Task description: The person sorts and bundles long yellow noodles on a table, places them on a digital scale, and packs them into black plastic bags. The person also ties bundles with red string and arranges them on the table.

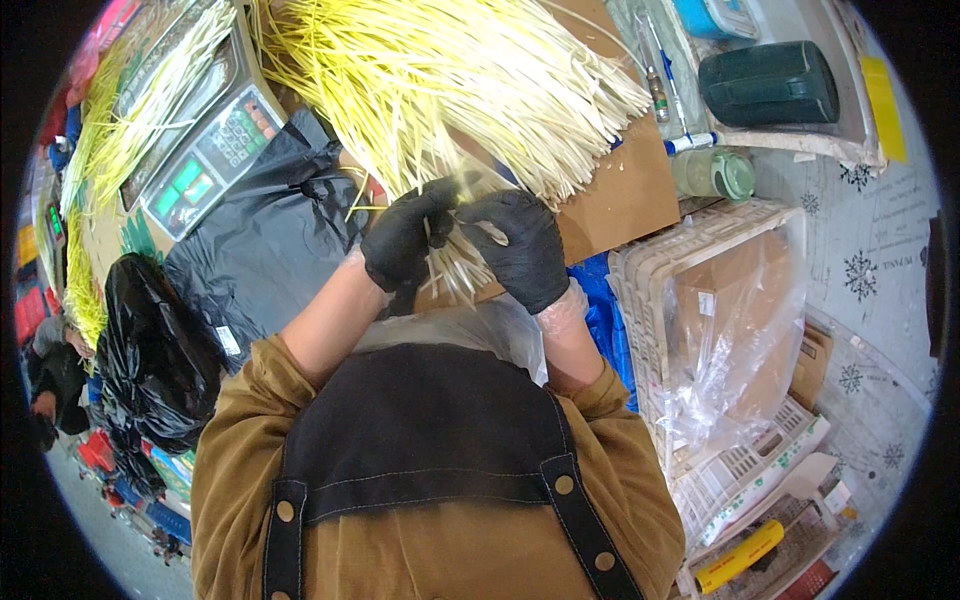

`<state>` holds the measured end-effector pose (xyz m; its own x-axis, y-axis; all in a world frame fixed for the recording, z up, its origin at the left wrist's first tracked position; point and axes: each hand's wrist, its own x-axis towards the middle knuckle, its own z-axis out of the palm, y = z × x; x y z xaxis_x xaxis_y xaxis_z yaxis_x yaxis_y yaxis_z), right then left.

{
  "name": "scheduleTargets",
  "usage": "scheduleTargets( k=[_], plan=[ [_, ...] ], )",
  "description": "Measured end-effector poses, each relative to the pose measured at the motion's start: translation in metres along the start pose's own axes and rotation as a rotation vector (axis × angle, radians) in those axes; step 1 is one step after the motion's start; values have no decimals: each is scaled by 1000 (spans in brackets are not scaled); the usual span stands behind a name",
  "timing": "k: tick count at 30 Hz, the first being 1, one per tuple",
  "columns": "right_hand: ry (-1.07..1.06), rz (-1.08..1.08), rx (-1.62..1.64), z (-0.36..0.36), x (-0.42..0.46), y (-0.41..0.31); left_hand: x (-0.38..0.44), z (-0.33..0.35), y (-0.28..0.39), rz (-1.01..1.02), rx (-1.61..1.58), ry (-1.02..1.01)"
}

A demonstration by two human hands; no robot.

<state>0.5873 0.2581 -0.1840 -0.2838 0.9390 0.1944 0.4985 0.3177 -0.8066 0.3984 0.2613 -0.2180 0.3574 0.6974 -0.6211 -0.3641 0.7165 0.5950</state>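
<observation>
Both my hands wear black gloves and meet in front of my chest over a small bunch of yellow chives (459, 268). My left hand (409, 232) is closed round the bunch, and its pale cut ends point down towards me. Against the other side of the bunch, my right hand (517, 251) has bent fingers gripping at the stalks. Motion blurs the fingertips where the hands meet. Just beyond them lies a large pile of yellow chives (480, 82), yellow leaves to the left and white ends to the right, on a cardboard sheet (626, 191).
On the left, a digital scale (214, 150) carries more chives (161, 112). Black plastic bags (262, 232) lie below it. To the right are a lidded jar (716, 174), a dark green case (769, 84), and a plastic crate (637, 300) with a plastic-wrapped carton (739, 315). Another person (56, 375) sits at far left.
</observation>
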Motion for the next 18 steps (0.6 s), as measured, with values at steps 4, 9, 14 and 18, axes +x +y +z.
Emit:
scheduleTargets(
  k=[4, 9, 14, 18],
  plan=[
    [120, 296, 19, -12, -13, 11, -3, -5, 2, -59, -38, 80],
    [112, 376, 117, -13, -15, 22, -3, -5, 2, -107, -14, 56],
    [-3, 457, -17, 6, -7, 15, -4, -3, 3, -129, -11, 109],
    [-158, 237, -61, 8, -12, -9, -6, -1, 4, -108, -65, 176]
  ],
)
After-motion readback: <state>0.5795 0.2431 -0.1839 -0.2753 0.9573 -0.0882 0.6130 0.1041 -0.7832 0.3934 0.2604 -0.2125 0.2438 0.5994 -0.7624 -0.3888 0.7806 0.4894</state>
